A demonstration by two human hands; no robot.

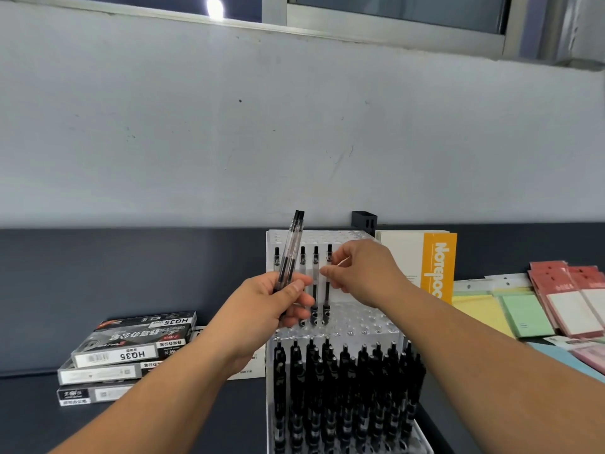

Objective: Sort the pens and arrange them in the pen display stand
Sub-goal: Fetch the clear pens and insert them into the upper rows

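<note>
While 2 light, stiff, likely slick clear-barrelled black-capped pens (290,253) are gripped low by the left hand (271,309) at the left of the clear acrylic stand (363,326), a slotted pen (327,294) is pinched by the right hand (360,273).

Both arms are bare. The left forearm (157,398) and the right forearm (491,348) are uncovered along all of their visible length, up to the picture's edge. The left hand (268,309) and the right hand (363,273) are ungloved. The left thumbnail (298,285) is short and plain.
</note>
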